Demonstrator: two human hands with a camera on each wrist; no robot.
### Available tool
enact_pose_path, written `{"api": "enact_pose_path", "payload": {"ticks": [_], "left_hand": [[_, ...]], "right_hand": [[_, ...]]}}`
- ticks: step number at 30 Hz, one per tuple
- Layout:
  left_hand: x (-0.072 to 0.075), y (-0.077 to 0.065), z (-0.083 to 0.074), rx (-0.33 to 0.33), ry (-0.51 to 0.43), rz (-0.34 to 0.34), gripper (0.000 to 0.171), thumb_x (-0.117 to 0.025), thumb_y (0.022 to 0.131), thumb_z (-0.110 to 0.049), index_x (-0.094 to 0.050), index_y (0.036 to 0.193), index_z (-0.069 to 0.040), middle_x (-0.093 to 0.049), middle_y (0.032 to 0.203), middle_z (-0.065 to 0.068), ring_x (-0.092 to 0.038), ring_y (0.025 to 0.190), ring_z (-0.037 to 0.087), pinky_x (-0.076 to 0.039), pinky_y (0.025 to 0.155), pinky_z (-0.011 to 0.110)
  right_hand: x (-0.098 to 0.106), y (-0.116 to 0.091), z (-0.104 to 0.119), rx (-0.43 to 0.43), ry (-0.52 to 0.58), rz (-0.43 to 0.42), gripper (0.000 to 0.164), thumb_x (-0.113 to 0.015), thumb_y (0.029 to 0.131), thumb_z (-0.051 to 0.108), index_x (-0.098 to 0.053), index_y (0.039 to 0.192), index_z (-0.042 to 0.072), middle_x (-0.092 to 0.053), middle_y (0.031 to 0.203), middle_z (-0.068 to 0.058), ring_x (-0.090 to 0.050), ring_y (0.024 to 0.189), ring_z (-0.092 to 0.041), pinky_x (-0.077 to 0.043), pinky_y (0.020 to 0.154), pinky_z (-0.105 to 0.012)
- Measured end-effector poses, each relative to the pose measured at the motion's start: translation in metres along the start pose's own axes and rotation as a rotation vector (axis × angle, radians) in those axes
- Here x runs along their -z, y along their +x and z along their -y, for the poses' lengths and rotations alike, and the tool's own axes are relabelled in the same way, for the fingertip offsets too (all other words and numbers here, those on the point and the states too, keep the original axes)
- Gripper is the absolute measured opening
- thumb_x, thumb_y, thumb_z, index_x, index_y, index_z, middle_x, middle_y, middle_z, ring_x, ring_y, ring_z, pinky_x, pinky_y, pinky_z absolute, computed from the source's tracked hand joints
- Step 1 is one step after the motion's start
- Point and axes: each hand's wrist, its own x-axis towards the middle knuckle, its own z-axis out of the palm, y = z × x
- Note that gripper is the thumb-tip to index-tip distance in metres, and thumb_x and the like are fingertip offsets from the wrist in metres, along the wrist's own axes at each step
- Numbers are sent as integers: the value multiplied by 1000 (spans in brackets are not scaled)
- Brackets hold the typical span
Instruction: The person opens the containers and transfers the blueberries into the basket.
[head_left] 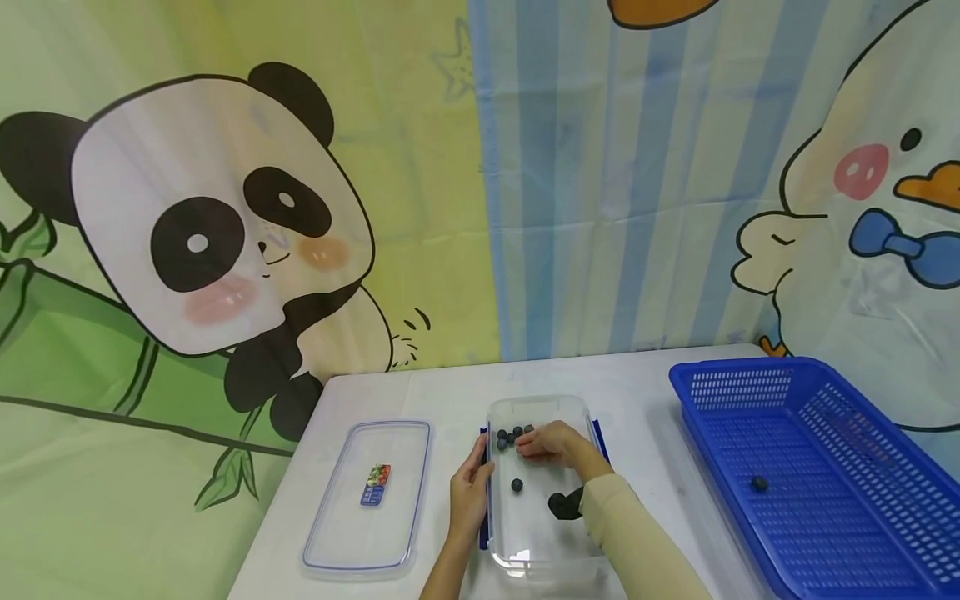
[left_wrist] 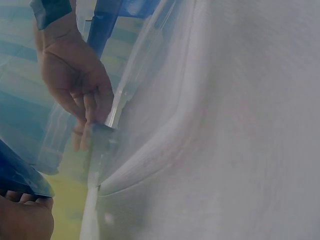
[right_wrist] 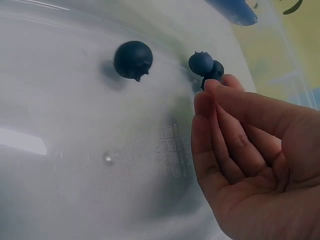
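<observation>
A clear plastic container [head_left: 543, 546] with blue side latches lies on the table. My left hand [head_left: 468, 496] grips its left side by the latch; in the left wrist view its curled fingers [left_wrist: 30, 200] meet the blue flap. My right hand [head_left: 551, 442] reaches inside, beside a cluster of several blueberries [head_left: 504, 435] at the far left. Thumb and fingertips come together right at these berries in the right wrist view; I cannot tell whether a berry sits behind them. A single blueberry [right_wrist: 133, 60] lies apart on the container floor.
A clear lid [head_left: 401, 533] with a colourful label [head_left: 375, 485] lies to the left. On the right stands a blue slotted basket [head_left: 847, 533] holding one blueberry [head_left: 760, 483]. A dark object [head_left: 564, 505] shows beside my right cuff. A printed curtain [head_left: 600, 208] hangs behind the table.
</observation>
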Motion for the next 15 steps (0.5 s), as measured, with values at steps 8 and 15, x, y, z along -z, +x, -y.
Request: {"api": "enact_pose_path", "payload": {"ticks": [8,15], "left_hand": [[0,-3,0,7,-26,-5,43,-48,89,8,-40,131,11,-40,138,20,-31,131,26,-26,102,14],[-1,1,-3,-20,-32,1,43,-48,89,7,-41,131,10,-40,138,20,-31,131,26,-26,103,14]], "right_hand": [[3,-23,0,-66,-88,145,22,-71,74,-6,-70,95,-5,-70,86,-12,-67,75,-16,-56,75,-32],[11,-38,6,-178,-180,368,17,-69,78,-3,-71,94,-4,-70,90,-15,-67,77,-19,-55,77,-32]]}}
